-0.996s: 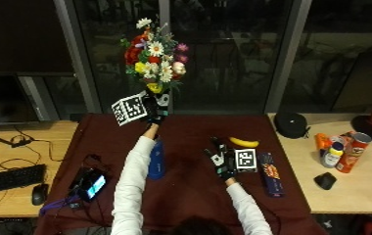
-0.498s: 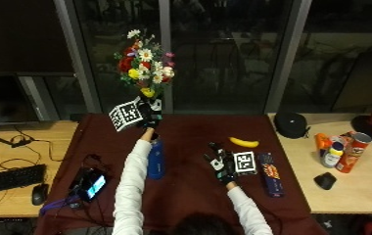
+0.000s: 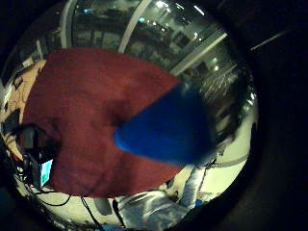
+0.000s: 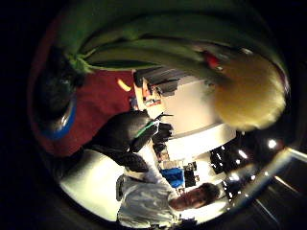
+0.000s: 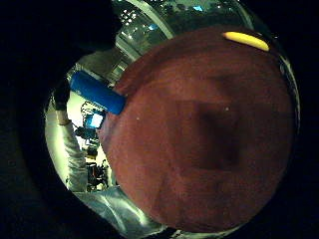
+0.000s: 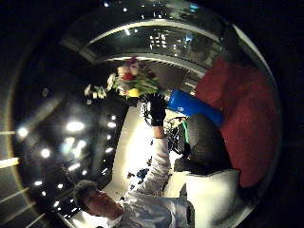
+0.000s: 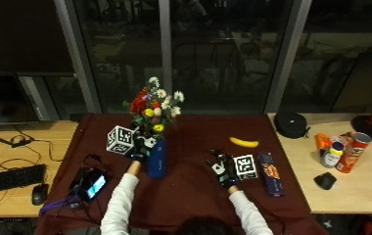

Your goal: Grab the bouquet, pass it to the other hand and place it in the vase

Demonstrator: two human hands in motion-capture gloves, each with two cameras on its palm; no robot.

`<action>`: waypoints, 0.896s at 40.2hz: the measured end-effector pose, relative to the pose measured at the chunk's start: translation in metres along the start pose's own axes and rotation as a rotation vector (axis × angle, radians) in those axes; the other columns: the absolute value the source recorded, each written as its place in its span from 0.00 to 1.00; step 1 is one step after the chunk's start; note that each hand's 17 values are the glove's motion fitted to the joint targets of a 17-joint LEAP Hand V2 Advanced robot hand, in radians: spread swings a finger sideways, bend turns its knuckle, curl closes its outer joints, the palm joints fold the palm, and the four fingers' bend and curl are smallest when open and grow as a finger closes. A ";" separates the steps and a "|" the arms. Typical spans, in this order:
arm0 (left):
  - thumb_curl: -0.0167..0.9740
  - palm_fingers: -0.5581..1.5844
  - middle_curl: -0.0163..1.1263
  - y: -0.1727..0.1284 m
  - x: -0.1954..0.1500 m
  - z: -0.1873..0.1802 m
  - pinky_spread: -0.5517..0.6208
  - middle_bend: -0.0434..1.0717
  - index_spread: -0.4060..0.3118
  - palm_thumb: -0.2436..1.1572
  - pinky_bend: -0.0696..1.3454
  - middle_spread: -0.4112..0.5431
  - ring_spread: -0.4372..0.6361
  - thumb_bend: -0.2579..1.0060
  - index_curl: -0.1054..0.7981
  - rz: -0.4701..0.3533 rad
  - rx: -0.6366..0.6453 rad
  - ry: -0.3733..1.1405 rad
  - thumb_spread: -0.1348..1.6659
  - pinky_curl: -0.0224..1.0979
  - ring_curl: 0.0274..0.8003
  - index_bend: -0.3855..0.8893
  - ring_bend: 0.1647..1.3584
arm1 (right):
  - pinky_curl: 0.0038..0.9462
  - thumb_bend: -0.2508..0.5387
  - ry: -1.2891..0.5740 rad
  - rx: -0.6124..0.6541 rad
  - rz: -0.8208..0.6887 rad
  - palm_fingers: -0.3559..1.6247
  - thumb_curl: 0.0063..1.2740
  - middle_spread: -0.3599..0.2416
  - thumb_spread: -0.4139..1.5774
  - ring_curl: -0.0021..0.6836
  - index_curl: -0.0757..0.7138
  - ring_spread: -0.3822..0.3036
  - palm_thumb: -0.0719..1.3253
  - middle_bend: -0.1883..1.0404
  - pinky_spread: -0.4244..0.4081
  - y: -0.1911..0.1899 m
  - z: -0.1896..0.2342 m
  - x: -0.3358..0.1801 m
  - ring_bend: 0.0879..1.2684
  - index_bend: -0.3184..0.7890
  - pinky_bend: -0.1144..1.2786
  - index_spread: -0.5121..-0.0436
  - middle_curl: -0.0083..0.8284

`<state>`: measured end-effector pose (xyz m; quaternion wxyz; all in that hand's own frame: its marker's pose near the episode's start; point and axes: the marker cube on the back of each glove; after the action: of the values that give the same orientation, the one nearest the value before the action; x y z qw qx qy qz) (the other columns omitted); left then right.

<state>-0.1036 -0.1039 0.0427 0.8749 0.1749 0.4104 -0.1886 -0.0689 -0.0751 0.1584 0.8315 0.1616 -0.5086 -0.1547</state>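
The left hand [image 7: 139,147] grips the bouquet [image 7: 153,110] by its stems, directly above the blue vase [image 7: 156,158]. The right hand [image 7: 221,169] rests flat on the red tablecloth [image 7: 192,191], fingers straight, holding nothing

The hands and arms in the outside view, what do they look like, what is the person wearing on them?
Both the left hand and the right hand wear black gloves. Each forearm is covered by a long white sleeve, the left sleeve and the right sleeve, running down to the view's lower edge.
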 end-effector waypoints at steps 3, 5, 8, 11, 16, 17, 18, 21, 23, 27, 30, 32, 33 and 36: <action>0.55 0.12 0.42 0.021 -0.023 0.004 0.61 0.29 0.68 0.40 0.39 0.58 0.55 0.13 0.54 -0.007 0.006 -0.023 0.49 0.40 0.52 0.30 0.41 | 0.32 0.29 0.007 -0.010 0.024 0.57 0.35 0.46 0.75 0.49 0.53 0.40 0.53 0.33 0.75 0.001 -0.001 0.007 0.17 0.44 0.21 0.48 0.48; 0.53 0.14 0.36 0.028 -0.033 0.004 0.67 0.24 0.73 0.39 0.36 0.65 0.62 0.15 0.49 -0.006 0.031 -0.031 0.50 0.35 0.45 0.31 0.39 | 0.32 0.29 -0.012 -0.015 0.054 0.57 0.35 0.46 0.75 0.48 0.53 0.40 0.53 0.32 0.76 0.003 -0.001 0.007 0.15 0.44 0.21 0.48 0.48; 0.51 0.16 0.32 0.035 -0.043 0.003 0.75 0.21 0.80 0.39 0.35 0.73 0.69 0.16 0.44 -0.002 0.054 -0.035 0.51 0.32 0.40 0.31 0.38 | 0.32 0.30 -0.012 -0.020 0.074 0.57 0.35 0.47 0.75 0.49 0.54 0.41 0.54 0.32 0.77 0.004 -0.001 0.010 0.15 0.44 0.20 0.49 0.48; 0.48 0.16 0.31 0.040 -0.045 0.001 0.80 0.21 0.84 0.38 0.34 0.78 0.74 0.16 0.40 0.002 0.067 -0.039 0.52 0.31 0.38 0.32 0.38 | 0.31 0.29 -0.006 -0.024 0.082 0.57 0.35 0.47 0.75 0.48 0.54 0.41 0.54 0.32 0.77 0.005 -0.003 0.006 0.14 0.44 0.20 0.49 0.48; 0.46 0.18 0.30 0.050 -0.036 0.001 0.85 0.21 0.87 0.38 0.33 0.83 0.80 0.17 0.34 0.032 0.071 -0.023 0.53 0.30 0.37 0.33 0.38 | 0.31 0.30 -0.018 -0.019 0.094 0.57 0.35 0.47 0.76 0.49 0.55 0.41 0.54 0.32 0.78 0.005 -0.003 0.001 0.13 0.44 0.20 0.50 0.49; 0.45 0.18 0.30 0.052 -0.034 0.001 0.86 0.21 0.87 0.38 0.33 0.83 0.81 0.17 0.34 0.038 0.072 -0.021 0.53 0.30 0.37 0.34 0.38 | 0.31 0.30 -0.015 -0.018 0.099 0.57 0.35 0.47 0.76 0.49 0.55 0.41 0.55 0.32 0.78 0.005 -0.003 0.001 0.13 0.44 0.20 0.50 0.49; 0.45 0.18 0.30 0.053 -0.033 0.002 0.86 0.21 0.87 0.38 0.33 0.84 0.81 0.17 0.33 0.045 0.074 -0.020 0.53 0.30 0.37 0.34 0.38 | 0.30 0.29 -0.010 -0.017 0.100 0.57 0.35 0.47 0.76 0.49 0.55 0.41 0.55 0.32 0.78 0.004 -0.003 0.003 0.13 0.44 0.20 0.50 0.49; 0.44 0.18 0.29 0.057 -0.032 0.005 0.88 0.21 0.88 0.38 0.33 0.85 0.83 0.18 0.31 0.064 0.080 -0.025 0.53 0.30 0.36 0.34 0.38 | 0.30 0.29 0.000 -0.014 0.069 0.57 0.36 0.48 0.76 0.49 0.55 0.42 0.55 0.32 0.78 -0.001 -0.002 0.015 0.13 0.44 0.20 0.50 0.49; 0.43 0.19 0.29 0.059 -0.031 0.006 0.88 0.20 0.89 0.38 0.33 0.86 0.84 0.18 0.30 0.072 0.084 -0.031 0.53 0.29 0.36 0.35 0.38 | 0.30 0.29 -0.007 -0.016 0.048 0.57 0.36 0.47 0.76 0.49 0.55 0.42 0.55 0.32 0.78 -0.004 -0.001 0.019 0.13 0.44 0.20 0.51 0.49; 0.42 0.19 0.29 0.061 -0.035 0.009 0.89 0.20 0.88 0.39 0.33 0.86 0.85 0.18 0.28 0.090 0.091 -0.017 0.54 0.30 0.35 0.35 0.39 | 0.29 0.29 -0.018 -0.020 -0.047 0.57 0.36 0.48 0.76 0.50 0.55 0.42 0.55 0.32 0.78 -0.008 0.002 0.016 0.13 0.43 0.20 0.51 0.49; 0.41 0.20 0.29 0.061 -0.038 0.009 0.89 0.21 0.89 0.39 0.32 0.87 0.85 0.18 0.26 0.108 0.114 -0.014 0.54 0.30 0.35 0.36 0.39 | 0.29 0.30 -0.028 -0.022 -0.079 0.57 0.36 0.48 0.76 0.50 0.56 0.42 0.56 0.32 0.78 -0.009 0.004 0.012 0.13 0.44 0.20 0.51 0.49; 0.41 0.20 0.29 0.061 -0.042 0.009 0.89 0.21 0.89 0.39 0.32 0.87 0.85 0.18 0.25 0.123 0.131 -0.020 0.54 0.30 0.35 0.36 0.39 | 0.29 0.30 -0.011 -0.024 -0.003 0.57 0.36 0.48 0.76 0.51 0.56 0.42 0.56 0.32 0.78 -0.008 0.006 0.016 0.13 0.44 0.20 0.51 0.50; 0.40 0.20 0.29 0.062 -0.042 0.008 0.89 0.20 0.89 0.39 0.32 0.87 0.85 0.18 0.25 0.127 0.137 -0.017 0.54 0.30 0.35 0.36 0.39 | 0.29 0.30 -0.002 -0.026 0.016 0.57 0.36 0.48 0.76 0.51 0.56 0.42 0.56 0.32 0.78 -0.008 0.006 0.019 0.13 0.44 0.20 0.51 0.50; 0.40 0.20 0.28 0.070 -0.035 0.004 0.89 0.20 0.89 0.40 0.32 0.87 0.86 0.18 0.24 0.117 0.146 0.011 0.55 0.30 0.35 0.36 0.39 | 0.29 0.29 0.023 -0.025 0.017 0.57 0.36 0.48 0.76 0.51 0.56 0.42 0.56 0.32 0.78 -0.011 0.007 0.025 0.13 0.44 0.20 0.51 0.50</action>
<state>-0.0893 -0.0386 0.0830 0.8671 0.2628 0.3894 -0.1658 -0.0659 -0.0966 0.1764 0.8406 0.1486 -0.4982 -0.1522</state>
